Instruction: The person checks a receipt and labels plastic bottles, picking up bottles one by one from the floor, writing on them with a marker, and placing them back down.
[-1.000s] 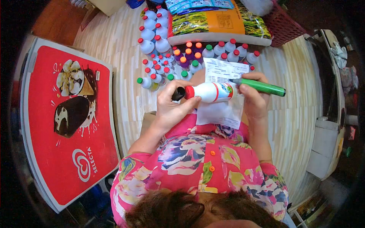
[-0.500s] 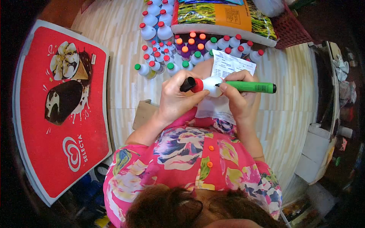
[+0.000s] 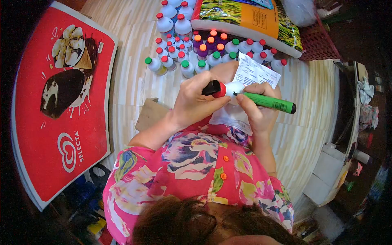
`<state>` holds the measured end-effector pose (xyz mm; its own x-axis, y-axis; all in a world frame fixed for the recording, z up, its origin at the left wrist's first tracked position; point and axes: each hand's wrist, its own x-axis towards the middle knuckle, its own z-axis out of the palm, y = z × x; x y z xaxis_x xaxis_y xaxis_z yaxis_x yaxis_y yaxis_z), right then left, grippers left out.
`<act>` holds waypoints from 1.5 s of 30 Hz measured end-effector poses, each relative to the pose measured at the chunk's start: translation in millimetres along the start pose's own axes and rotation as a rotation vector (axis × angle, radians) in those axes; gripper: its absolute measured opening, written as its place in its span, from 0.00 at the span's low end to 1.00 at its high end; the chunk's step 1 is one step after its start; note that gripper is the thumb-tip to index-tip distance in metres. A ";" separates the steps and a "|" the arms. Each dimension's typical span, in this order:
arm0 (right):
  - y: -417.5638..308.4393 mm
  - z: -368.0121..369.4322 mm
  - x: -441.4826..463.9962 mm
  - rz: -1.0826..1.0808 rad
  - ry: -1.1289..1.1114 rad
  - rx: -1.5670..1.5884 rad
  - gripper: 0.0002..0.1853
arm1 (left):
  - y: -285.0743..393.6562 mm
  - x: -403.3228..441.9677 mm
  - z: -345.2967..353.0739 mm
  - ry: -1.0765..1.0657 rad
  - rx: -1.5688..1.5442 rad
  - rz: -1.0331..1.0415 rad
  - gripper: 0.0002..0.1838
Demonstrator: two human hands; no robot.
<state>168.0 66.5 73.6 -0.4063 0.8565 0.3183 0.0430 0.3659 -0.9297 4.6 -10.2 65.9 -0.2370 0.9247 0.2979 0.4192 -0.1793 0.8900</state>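
Note:
A white bottle (image 3: 233,87) with a red cap lies sideways in my left hand (image 3: 192,100), its capped end toward the left. Those same fingers also hold a black marker cap (image 3: 211,87) beside the red cap. My right hand (image 3: 260,114) grips a green marker (image 3: 269,101) between thumb and fingers. Its dark tip touches the bottle's white side, where a small black mark shows. A printed paper (image 3: 258,72) rests on my lap, partly behind the bottle and both hands.
Several white bottles (image 3: 165,24) with red or green caps stand on the floor ahead, with purple bottles (image 3: 203,50) among them. Behind are large printed sacks (image 3: 261,20). A red ice-cream panel (image 3: 67,110) is on the left, a white box (image 3: 326,167) on the right.
The whole view has shifted and turned slightly. The marker slopes more downward to the right, and a small black mark shows more plainly at its tip. Both hands keep their holds.

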 end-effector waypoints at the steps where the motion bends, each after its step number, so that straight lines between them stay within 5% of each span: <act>1: -1.2 0.1 -0.6 0.016 -0.005 0.007 0.08 | 0.5 -0.1 -0.5 -0.001 0.001 -0.009 0.18; 8: 14.3 5.0 -6.4 0.095 0.089 0.336 0.09 | -3.9 0.4 0.0 0.027 0.022 0.031 0.18; 26: 7.7 9.8 -8.2 0.173 0.085 0.202 0.09 | -5.2 -3.3 1.2 0.024 0.011 -0.044 0.17; 34: 44.3 -17.7 4.6 0.145 0.077 0.930 0.11 | 1.8 -4.1 -17.6 0.045 -0.148 -0.079 0.18; 37: 59.9 -27.7 6.1 0.105 -0.004 1.014 0.13 | 15.6 -8.2 -64.1 0.229 -0.163 -0.127 0.19; 42: 79.6 -19.9 1.3 0.185 0.002 1.133 0.14 | 6.1 -13.0 -141.4 0.315 0.290 -0.358 0.15; 45: 76.2 -11.4 1.0 0.236 0.034 1.135 0.14 | -68.6 -18.5 -142.1 0.257 0.556 -0.401 0.14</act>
<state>181.3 99.4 5.2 -0.4718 0.8756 0.1037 -0.7363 -0.3265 -0.5927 -144.3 -62.8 48.4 -0.6350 0.7634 0.1183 0.6238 0.4163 0.6615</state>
